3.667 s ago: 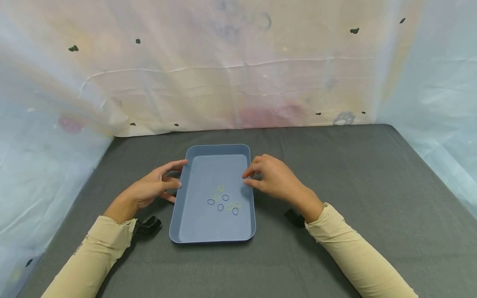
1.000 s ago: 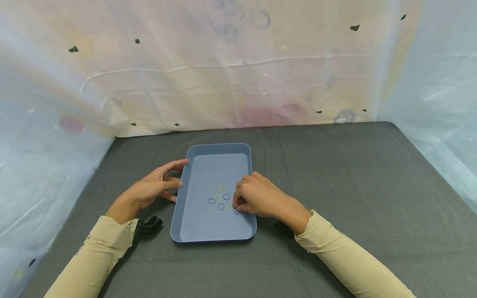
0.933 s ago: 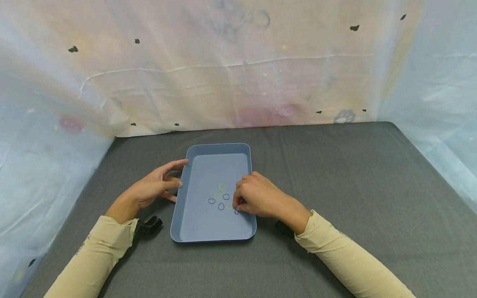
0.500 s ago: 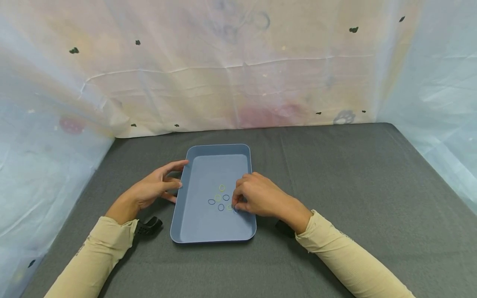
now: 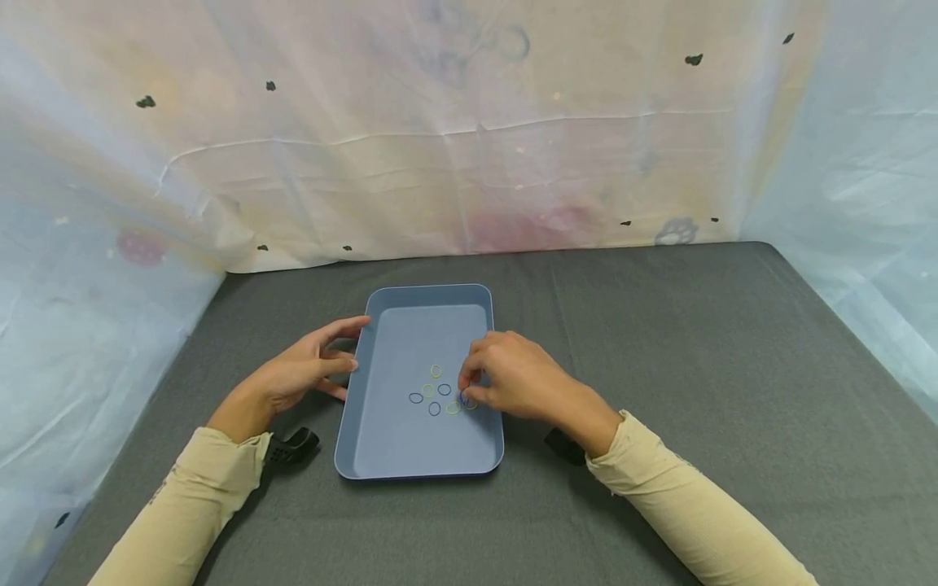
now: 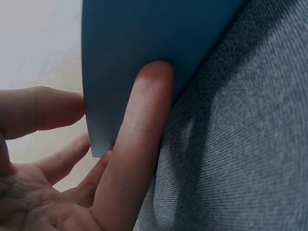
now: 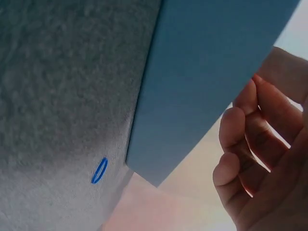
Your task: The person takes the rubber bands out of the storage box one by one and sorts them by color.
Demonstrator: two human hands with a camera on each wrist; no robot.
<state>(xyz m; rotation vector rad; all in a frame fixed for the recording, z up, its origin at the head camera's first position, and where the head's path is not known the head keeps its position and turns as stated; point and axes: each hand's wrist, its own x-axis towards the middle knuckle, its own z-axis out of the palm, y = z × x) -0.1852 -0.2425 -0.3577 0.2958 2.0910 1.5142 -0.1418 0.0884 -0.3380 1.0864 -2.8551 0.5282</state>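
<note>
My right hand (image 5: 516, 376) is over the right side of the blue-grey tray (image 5: 410, 456), its thumb and index finger pinching a thin blue rubber band (image 5: 464, 399). This band hangs from the fingertips and overlaps a yellow rubber band (image 5: 471, 405). Several other blue and yellow bands lie flat on the tray floor, among them a blue band (image 5: 416, 398) and a yellow band (image 5: 436, 371). With spread, fairly straight fingers, my left hand (image 5: 304, 366) touches the tray's left side; in the left wrist view one fingertip (image 6: 156, 77) presses the outer wall.
Dark grey cloth (image 5: 659, 350) covers the table under the tray. In the right wrist view, a bright blue loop (image 7: 99, 170) shows against the grey cloth beside the tray wall. A pale patterned curtain (image 5: 410, 187) stands behind and at both sides.
My right hand came down from the tray's right rim to the bands and took hold of a blue one. It has since risen slightly with that band. My left hand stays put.
</note>
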